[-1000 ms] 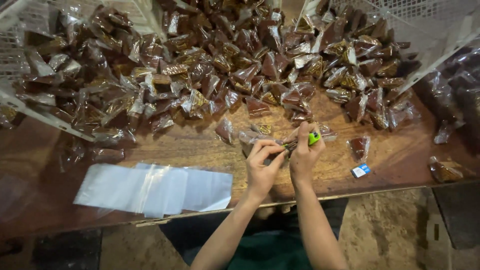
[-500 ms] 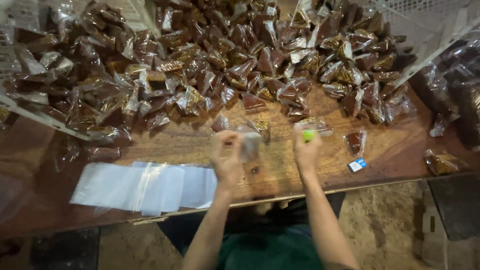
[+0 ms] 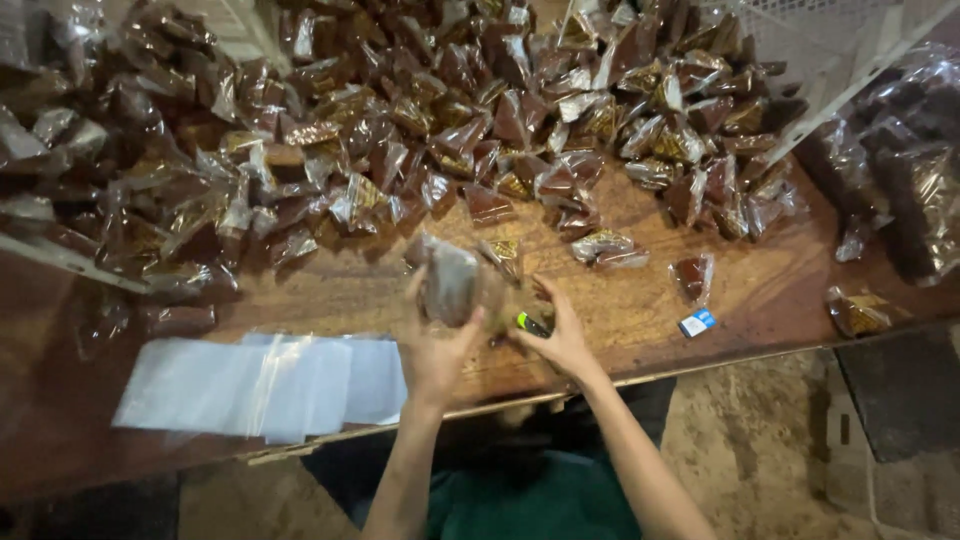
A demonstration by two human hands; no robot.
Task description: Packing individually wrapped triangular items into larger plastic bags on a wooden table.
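My left hand (image 3: 436, 345) holds up a small clear packet (image 3: 450, 282) with brown contents, gripped from below. My right hand (image 3: 560, 335) lies low on the wooden table (image 3: 640, 310), its fingers around a small green and dark object (image 3: 532, 324), maybe a lighter. A loose packet (image 3: 506, 252) lies just beyond both hands. Behind them a big heap of filled brown packets (image 3: 400, 130) covers the far part of the table.
A stack of empty clear bags (image 3: 270, 385) lies at the near left edge. A small blue and white box (image 3: 697, 322) and single packets (image 3: 692, 275) sit to the right. More packets (image 3: 905, 200) are piled at the far right, beside a white mesh basket (image 3: 830, 40).
My hands, held together a second ago, have parted. The left has lifted the packet up; the right has dropped to the table with the green object.
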